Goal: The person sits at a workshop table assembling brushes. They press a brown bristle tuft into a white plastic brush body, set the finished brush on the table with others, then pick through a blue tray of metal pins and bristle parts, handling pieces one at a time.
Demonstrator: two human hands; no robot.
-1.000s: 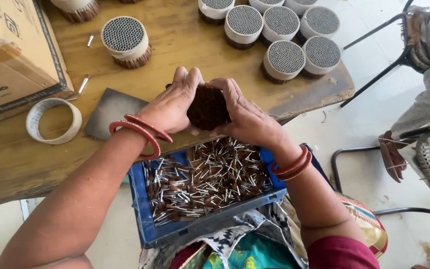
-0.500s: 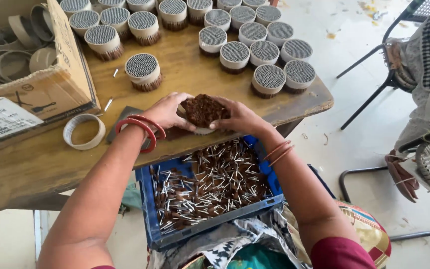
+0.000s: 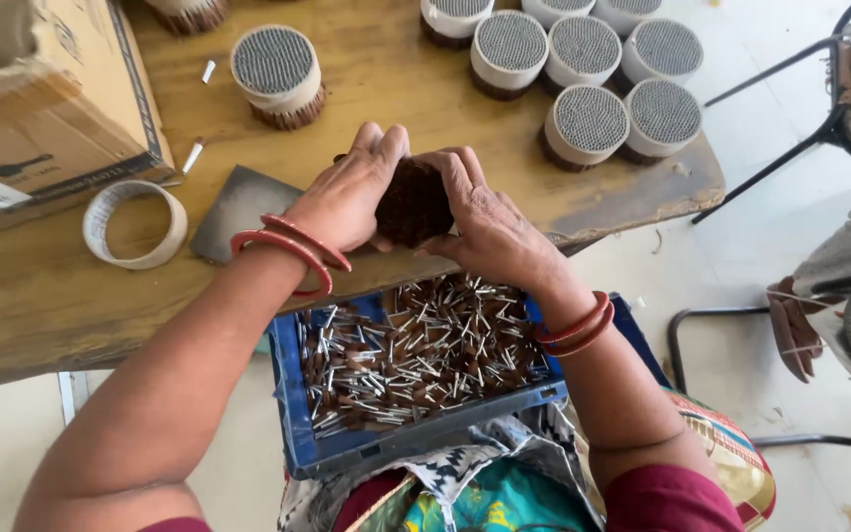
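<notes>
We are working at a wooden table [image 3: 366,89], a blue crate [image 3: 293,394] of loose sticks lying below its edge. Our left hand [image 3: 347,192] and right hand [image 3: 490,227] are both gripping a dark brown bundle [image 3: 414,202] between them, above the table edge.

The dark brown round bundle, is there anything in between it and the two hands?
Nothing visible. The left hand and right hand press straight against the dark brown round bundle from both sides, above the wooden table edge. The blue plastic crate of small sticks sits below, apart from it.
</notes>
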